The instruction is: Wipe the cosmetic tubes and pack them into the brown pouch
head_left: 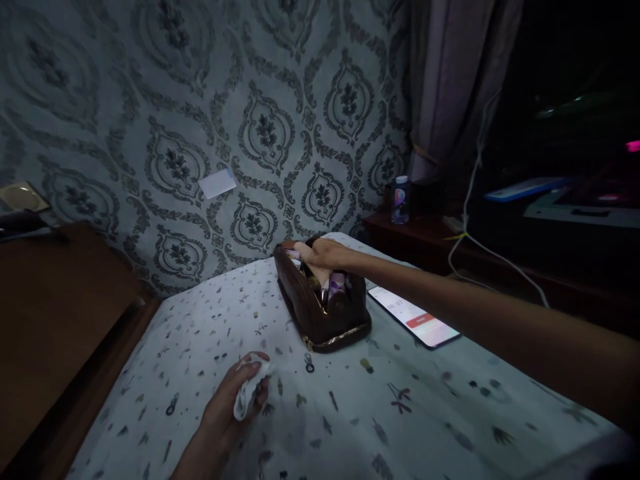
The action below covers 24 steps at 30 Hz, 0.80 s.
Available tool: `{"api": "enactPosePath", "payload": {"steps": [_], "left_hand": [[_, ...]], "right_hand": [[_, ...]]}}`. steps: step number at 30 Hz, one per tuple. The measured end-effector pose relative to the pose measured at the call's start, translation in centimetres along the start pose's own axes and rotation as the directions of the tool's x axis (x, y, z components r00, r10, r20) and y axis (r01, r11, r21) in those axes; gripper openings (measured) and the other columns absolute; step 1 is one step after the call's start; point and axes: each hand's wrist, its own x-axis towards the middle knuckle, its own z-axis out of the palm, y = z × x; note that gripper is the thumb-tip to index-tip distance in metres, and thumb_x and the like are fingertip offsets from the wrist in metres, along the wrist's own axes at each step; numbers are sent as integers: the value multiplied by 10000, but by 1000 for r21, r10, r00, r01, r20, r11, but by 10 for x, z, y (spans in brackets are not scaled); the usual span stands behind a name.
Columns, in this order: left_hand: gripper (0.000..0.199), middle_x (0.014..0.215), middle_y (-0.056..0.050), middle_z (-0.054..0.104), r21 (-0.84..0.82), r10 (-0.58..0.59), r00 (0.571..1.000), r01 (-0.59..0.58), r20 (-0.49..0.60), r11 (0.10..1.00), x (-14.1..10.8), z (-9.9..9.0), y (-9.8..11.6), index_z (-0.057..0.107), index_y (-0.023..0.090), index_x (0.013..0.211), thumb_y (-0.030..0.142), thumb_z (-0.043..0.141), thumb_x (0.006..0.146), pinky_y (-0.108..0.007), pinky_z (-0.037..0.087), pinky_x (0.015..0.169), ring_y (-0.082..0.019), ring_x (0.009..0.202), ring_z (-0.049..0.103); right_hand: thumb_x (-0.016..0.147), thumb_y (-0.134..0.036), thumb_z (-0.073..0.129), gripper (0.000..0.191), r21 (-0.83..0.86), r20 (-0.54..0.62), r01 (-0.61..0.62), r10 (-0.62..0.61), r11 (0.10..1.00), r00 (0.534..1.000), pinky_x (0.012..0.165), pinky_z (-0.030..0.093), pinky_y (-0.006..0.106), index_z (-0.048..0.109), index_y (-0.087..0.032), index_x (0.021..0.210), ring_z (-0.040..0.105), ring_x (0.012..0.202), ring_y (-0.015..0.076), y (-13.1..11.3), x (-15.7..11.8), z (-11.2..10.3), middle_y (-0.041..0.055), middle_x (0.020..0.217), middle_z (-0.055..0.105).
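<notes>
A dark brown zippered pouch (305, 300) lies with its top unzipped on a patterned white sheet. My right hand (327, 253) reaches over its opening from the right, its fingers partly hidden among the contents, so their grip does not show. Just below that hand is a pale beige item I cannot identify. Inside the pouch a small purple-labelled container (337, 283) shows near the right side. My left hand (230, 400), nearer to me and left of the pouch, is closed around a crumpled white tissue or cloth (249, 387).
Right of the pouch, under my right forearm, a phone (415, 315) lies with its screen lit. A bottle (401, 200) stands on a dark red surface beyond the bed, near a white cable (467, 193). A brown wooden board (65, 327) borders the left side; patterned wallpaper (270, 133) rises behind.
</notes>
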Motion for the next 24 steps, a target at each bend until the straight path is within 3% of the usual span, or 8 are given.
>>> {"api": "enactPosePath", "payload": {"steps": [3, 8, 15, 19, 24], "left_hand": [[290, 599, 13, 590, -27, -48, 997, 47, -58, 999, 1, -2, -3, 697, 150, 844, 232, 854, 614, -188, 445, 492, -99, 531, 562], [315, 588, 18, 582, -68, -29, 1000, 28, -12, 997, 6, -7, -10, 696, 142, 816, 231, 877, 574, -186, 435, 478, -91, 520, 537], [332, 605, 12, 596, -77, -43, 999, 45, 30, 996, 14, -12, -19, 682, 136, 836, 229, 870, 579, -175, 418, 480, -90, 534, 554], [341, 628, 17, 604, -66, -52, 999, 52, 14, 996, 18, -13, -22, 662, 143, 853, 222, 863, 589, -169, 404, 473, -85, 528, 561], [391, 587, 20, 586, -38, -49, 997, 52, 66, 998, 19, -11, -21, 662, 143, 848, 276, 889, 559, -172, 374, 443, -80, 483, 518]], "right_hand": [[1009, -419, 370, 514, -51, 36, -10, 12, 999, 999, 756, 491, 265, 704, -57, 1153, 704, 1042, 272, -1, 4, 1, 211, 1129, 740], [989, -312, 416, 431, -120, 66, 27, -19, 992, 998, 814, 490, 280, 672, -65, 1232, 682, 1111, 287, 0, 10, 7, 228, 1232, 700], [970, -258, 424, 398, -133, 117, 109, -94, 985, 989, 779, 489, 299, 692, -31, 1159, 708, 1023, 295, 3, 10, 10, 235, 1099, 738], [918, -231, 495, 319, -98, 123, 124, -112, 987, 986, 715, 481, 286, 723, -63, 1064, 720, 926, 275, 5, 5, 6, 188, 1009, 761], [889, -260, 615, 202, 7, 26, 86, -86, 996, 996, 724, 498, 278, 732, -103, 939, 714, 873, 247, 10, 6, 7, 128, 924, 763]]}}
